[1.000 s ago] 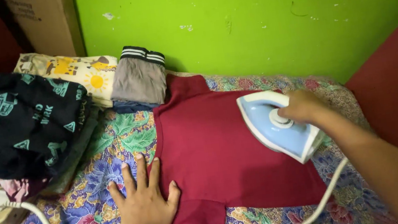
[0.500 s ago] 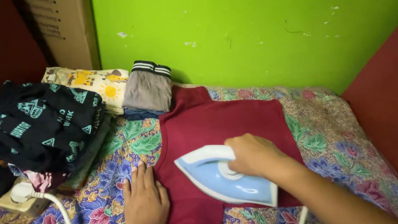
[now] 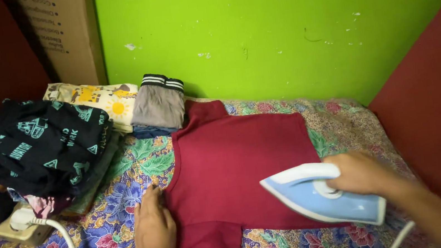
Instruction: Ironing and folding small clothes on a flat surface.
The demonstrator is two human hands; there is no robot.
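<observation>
Here, your right hand (image 3: 362,173) grips the blue iron (image 3: 319,199) on the maroon shirt (image 3: 231,162); left hand (image 3: 154,233) flat, fingers together, pressing its edge.

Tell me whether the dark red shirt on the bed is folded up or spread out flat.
Spread out flat. The dark red shirt lies open on the floral sheet, one sleeve showing by the left hand.

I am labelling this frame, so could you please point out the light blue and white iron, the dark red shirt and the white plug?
light blue and white iron (image 3: 319,199): head view, blue body.
dark red shirt (image 3: 233,161): head view, chest panel.
white plug (image 3: 21,219): head view, plug top.
</observation>
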